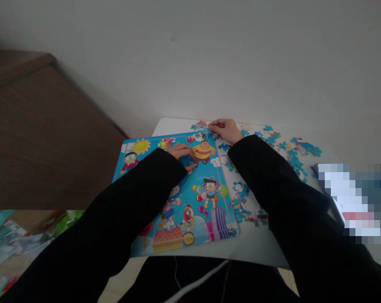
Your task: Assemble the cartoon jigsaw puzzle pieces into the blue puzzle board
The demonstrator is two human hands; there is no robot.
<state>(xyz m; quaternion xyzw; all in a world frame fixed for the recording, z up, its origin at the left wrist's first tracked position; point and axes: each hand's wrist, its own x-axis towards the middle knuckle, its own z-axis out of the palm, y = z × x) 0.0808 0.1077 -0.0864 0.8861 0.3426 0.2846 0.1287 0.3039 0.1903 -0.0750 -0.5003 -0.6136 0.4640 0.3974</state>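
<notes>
A blue cartoon puzzle board [190, 193] lies flat on the white table, with a sun at its upper left and cartoon figures across it. On its upper part rests my left hand [181, 152], fingers apart and lightly bent beside the figure in the yellow shirt, holding nothing that I can see. At the board's top right corner my right hand [225, 129] pinches a small blue puzzle piece [206, 130] between thumb and fingers. Loose puzzle pieces [296, 162] are scattered right of the board, some half hidden under my right sleeve.
The white table [256, 242] stands against a pale wall [209, 63]. A brown wooden cabinet [51, 139] is at the left, with bags and litter [22, 235] on the floor below. A blurred-out device [351, 202] lies at the right. A white cable [199, 282] crosses my lap.
</notes>
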